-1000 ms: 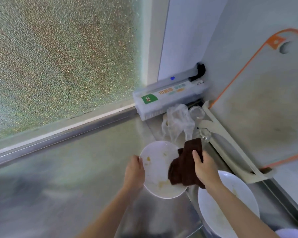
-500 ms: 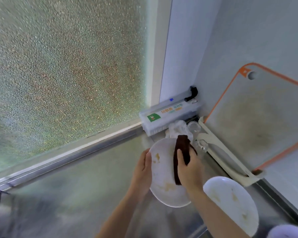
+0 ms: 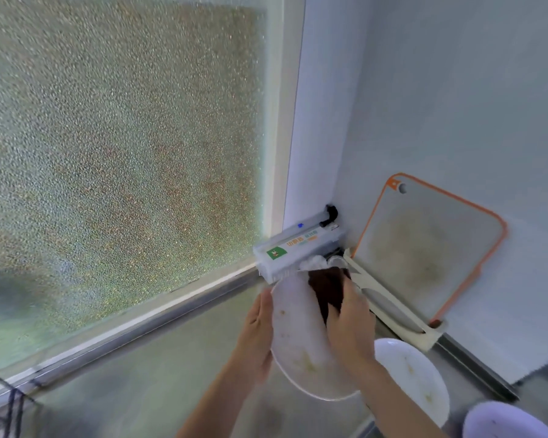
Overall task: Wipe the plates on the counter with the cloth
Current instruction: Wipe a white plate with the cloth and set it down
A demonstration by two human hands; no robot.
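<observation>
Lower centre of frame: your left hand (image 3: 256,336) grips the tilted plate (image 3: 298,343) by its left rim; your right hand (image 3: 350,324), fingers curled, presses the brown cloth (image 3: 328,287) against its upper face. A second plate (image 3: 415,377) lies on the tabletop (image 3: 146,384), lower right.

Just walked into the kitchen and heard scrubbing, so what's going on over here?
A person is wiping a dirty white plate over the counter. The left hand holds the plate by its rim, tilted up, while the right hand presses a dark brown cloth against its face. Yellowish smears still show on it. A second smeared plate lies on the counter to the right.
</observation>
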